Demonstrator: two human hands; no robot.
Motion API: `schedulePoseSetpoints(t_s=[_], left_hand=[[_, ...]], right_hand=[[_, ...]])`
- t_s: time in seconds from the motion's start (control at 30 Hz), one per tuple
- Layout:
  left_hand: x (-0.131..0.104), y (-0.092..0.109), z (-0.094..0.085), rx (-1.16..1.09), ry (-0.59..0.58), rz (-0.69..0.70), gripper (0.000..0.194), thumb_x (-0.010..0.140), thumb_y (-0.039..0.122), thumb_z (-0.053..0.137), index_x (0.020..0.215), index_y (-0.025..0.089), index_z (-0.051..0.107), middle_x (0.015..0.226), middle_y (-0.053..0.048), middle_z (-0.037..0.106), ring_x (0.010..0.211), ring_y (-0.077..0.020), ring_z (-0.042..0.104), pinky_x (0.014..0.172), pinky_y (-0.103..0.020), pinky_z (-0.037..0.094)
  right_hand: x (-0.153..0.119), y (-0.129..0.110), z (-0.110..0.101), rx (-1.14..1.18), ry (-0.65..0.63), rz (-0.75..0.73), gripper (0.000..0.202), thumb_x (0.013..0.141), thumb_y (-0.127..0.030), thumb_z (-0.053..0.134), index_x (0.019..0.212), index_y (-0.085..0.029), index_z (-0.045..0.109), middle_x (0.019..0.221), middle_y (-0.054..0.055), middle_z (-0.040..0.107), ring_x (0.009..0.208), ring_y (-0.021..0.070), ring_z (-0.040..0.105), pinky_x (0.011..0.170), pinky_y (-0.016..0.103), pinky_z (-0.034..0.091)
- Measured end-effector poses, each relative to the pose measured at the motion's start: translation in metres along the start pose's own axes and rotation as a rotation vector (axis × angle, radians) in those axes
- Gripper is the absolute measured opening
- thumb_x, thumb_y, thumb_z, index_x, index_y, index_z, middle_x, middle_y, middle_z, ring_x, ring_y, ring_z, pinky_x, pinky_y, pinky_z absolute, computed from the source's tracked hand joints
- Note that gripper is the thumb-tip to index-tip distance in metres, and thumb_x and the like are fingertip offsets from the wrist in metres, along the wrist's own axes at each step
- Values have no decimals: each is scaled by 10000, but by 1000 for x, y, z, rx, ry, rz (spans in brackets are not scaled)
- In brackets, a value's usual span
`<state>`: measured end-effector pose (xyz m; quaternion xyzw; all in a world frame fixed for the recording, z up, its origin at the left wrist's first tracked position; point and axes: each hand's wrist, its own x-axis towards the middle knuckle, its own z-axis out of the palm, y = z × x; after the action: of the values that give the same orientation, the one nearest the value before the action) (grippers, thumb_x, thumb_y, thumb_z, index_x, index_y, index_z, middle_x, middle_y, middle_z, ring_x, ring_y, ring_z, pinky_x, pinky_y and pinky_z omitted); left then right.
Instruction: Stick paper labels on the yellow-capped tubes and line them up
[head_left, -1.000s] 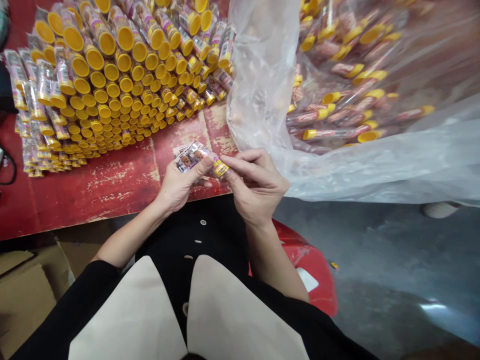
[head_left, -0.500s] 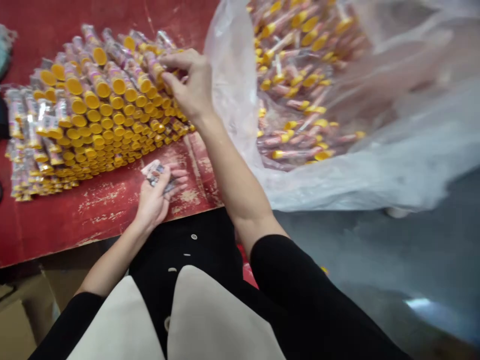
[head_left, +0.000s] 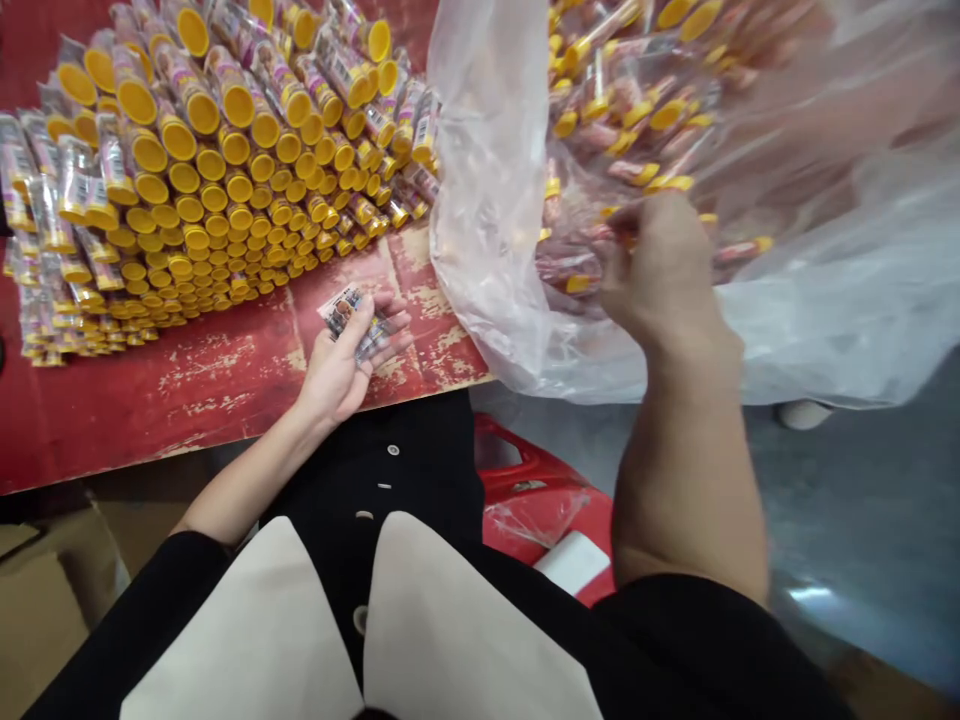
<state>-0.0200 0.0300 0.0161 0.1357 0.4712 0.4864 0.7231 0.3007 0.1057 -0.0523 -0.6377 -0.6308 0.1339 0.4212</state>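
Low over the red table's front edge, my left hand (head_left: 341, 365) pinches small printed cards or sachets (head_left: 346, 306) under its thumb, its other fingers extended beneath them. My right hand (head_left: 667, 270) reaches into a large clear plastic bag (head_left: 491, 270), among loose yellow-capped tubes (head_left: 630, 110). Its fingertips are blurred and partly hidden behind the hand, so what they hold, if anything, does not show. To the left, a big stack of clear, printed tubes with yellow caps (head_left: 236, 150) lies on the table, caps toward me.
The red table (head_left: 225, 390) has worn, peeling paint along its front. Below the bag, a red plastic stool or chair (head_left: 540, 490) bears a white object (head_left: 574, 560). Cardboard (head_left: 45, 620) lies under the table at the left.
My right hand has left the right end of the stack and moved right into the bag. The left hand still holds the printed pieces. The view has shifted slightly.
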Motion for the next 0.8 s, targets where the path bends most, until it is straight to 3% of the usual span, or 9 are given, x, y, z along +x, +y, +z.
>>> schedulePoseSetpoints(t_s=[0.1,0.17,0.23,0.3,0.37,0.47,0.63,0.73,0.8], left_hand=[[0,-4,1,-27,59,11,153,901,296,664,983,183,727,952,-17,747,923,-107,721,903,-250,563],[0,-9,3,-42,82,21,155,874,301,700,981,195,738,879,11,723,794,-71,695,838,-219,562],[-1,-14,5,-50,74,39,188,850,325,727,990,200,740,852,18,711,730,-63,670,752,-193,552],[-4,-17,7,-42,56,55,226,829,349,745,998,199,734,886,2,724,786,-94,688,708,-188,541],[-6,-20,7,-28,52,58,240,822,361,749,989,190,724,929,-17,735,897,-135,706,730,-203,542],[-9,-21,5,-57,89,89,203,800,327,768,895,166,688,875,-10,723,957,-148,707,794,-223,540],[-7,-24,6,-90,245,223,285,725,300,831,801,166,591,719,55,628,754,-85,666,778,-219,533],[-6,-20,8,-89,268,171,306,749,343,814,792,167,567,679,63,596,606,-47,581,705,-203,523],[-7,-14,8,-108,244,123,288,781,369,786,823,172,580,691,61,600,565,-32,544,664,-188,506]], right_hand=[[-36,-58,3,493,-23,116,259,923,-436,603,1100,-247,620,1004,95,654,821,132,620,765,319,528],[-60,-103,19,892,-238,247,364,907,-511,605,1180,-270,606,985,54,642,793,134,622,711,323,567],[-79,-141,43,1053,-480,347,457,872,-589,619,1182,-253,612,909,24,637,734,128,610,637,312,577],[-92,-164,68,1077,-537,420,485,786,-581,728,1106,-233,621,785,-21,613,594,94,552,514,256,525],[-99,-175,85,1051,-431,466,430,720,-514,815,966,-220,621,680,-60,565,474,55,466,417,205,432],[-102,-179,95,967,-252,434,351,743,-484,803,814,-206,601,650,-64,548,427,35,437,380,184,376],[-107,-183,97,846,-150,352,320,818,-478,737,763,-209,573,595,-62,512,439,54,449,410,205,387],[-111,-182,91,838,-156,328,292,907,-525,611,886,-238,557,611,-65,488,420,62,404,401,220,379],[-114,-179,80,756,-170,243,281,973,-508,496,1088,-259,559,743,-29,551,510,84,492,487,244,476]])
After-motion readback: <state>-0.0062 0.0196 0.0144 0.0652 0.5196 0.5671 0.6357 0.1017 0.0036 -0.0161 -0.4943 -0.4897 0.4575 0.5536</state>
